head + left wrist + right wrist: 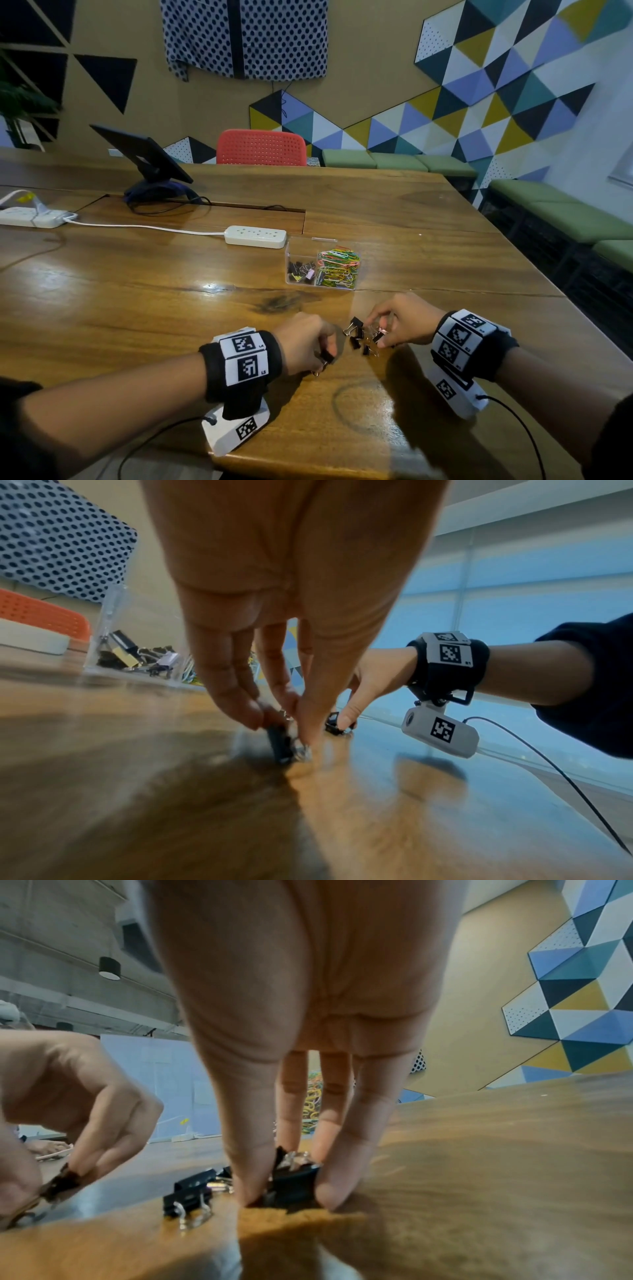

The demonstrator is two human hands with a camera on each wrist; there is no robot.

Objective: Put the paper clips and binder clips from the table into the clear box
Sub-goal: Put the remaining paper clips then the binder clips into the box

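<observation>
Near edge of the table: a small scatter of black metal binder clips [363,337] lies on the brown wooden table [171,291], between your two hands.
Left hand [306,342]: you pinch one black binder clip [281,744] between thumb and fingertips, low at the table surface.
Right hand [404,323]: your thumb and fingers close around another black binder clip [294,1184] at the right edge of the scatter, pressed to the wood.
Loose clips: several remain on the table just left of your right hand, touching or nearly so.
Clear plastic box [320,262]: it stands farther out from you, beyond the scatter and slightly left of your right hand; black binder clips fill its left compartment, coloured paper clips [339,267] its right.
Key relation: the box lies straight ahead, away from your body; its long side runs left to right. Neither hand is clearly nearer, so aim for the left compartment.
</observation>
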